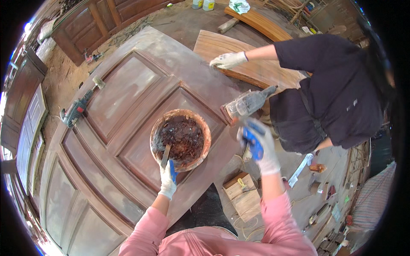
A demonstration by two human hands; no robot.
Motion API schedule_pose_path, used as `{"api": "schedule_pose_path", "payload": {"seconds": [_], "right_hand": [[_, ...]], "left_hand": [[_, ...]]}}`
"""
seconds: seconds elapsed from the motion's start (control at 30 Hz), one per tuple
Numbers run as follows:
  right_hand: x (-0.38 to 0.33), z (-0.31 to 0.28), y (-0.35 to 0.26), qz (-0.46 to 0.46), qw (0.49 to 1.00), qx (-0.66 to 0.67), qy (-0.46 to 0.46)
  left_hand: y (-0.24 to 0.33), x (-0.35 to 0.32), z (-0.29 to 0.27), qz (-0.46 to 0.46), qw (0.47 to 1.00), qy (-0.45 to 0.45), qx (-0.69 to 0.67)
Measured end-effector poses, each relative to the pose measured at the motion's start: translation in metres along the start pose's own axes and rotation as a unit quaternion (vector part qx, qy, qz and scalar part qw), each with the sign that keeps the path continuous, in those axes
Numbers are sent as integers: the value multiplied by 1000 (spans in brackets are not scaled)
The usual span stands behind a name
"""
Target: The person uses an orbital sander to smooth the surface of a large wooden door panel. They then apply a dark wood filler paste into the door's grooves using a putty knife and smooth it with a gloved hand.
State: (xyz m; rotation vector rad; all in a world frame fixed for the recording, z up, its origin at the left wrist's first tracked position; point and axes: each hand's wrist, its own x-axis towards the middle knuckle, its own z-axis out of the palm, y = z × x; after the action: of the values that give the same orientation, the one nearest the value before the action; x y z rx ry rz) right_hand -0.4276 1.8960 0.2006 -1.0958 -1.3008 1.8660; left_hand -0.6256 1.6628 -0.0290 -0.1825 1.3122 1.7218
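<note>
The left hand [168,180], in a white glove with a blue palm, is clenched around the handle of a putty knife [165,155]. The blade of the knife dips into the brown paste inside a round bowl [180,139]. This bowl stands on a large panelled wooden door [128,128] which lies flat, near the door's right edge and about in the middle of its length.

The right hand [257,143], also gloved in white and blue, is raised just beside the right edge of the door, right of the bowl. Its fingers look bent, but I cannot tell if it grasps something.

Just above the right hand, a power sander [247,103] rests at the right edge of the door. A second person in dark clothes stands beyond that edge and puts a white-gloved hand [227,60] on a curved wooden board [252,64] lying beyond the far right corner of the door.

On the far left part of the door lies a green power drill [76,109]. A small cardboard box [239,184] is on the floor below the door's right edge.
</note>
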Motion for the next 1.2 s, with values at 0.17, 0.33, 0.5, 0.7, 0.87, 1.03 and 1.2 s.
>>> {"api": "schedule_pose_path", "payload": {"seconds": [0.17, 0.33, 0.5, 0.7, 0.87, 1.03, 1.2], "right_hand": [[190, -31, -53, -41, 969, -208, -126], [330, -36, -22, -38, 904, -380, -192], [391, -20, 13, -235, 774, -570, -146], [401, -10, 30, -363, 623, -678, -143], [391, -19, 41, -424, 503, -737, -154], [384, -31, 45, -440, 450, -750, -204], [395, -25, 33, -415, 519, -729, -165]], "left_hand": [[-17, -4, -24, 4, 999, 46, -1], [-12, -20, -8, 42, 993, 81, 69], [-25, -31, -38, 77, 975, 96, 184], [-27, -38, -49, 79, 967, 68, 233], [-16, -38, -33, 77, 982, 51, 165], [-19, -41, -32, 58, 989, 67, 120], [-16, -41, -28, 56, 985, 74, 144]]}}
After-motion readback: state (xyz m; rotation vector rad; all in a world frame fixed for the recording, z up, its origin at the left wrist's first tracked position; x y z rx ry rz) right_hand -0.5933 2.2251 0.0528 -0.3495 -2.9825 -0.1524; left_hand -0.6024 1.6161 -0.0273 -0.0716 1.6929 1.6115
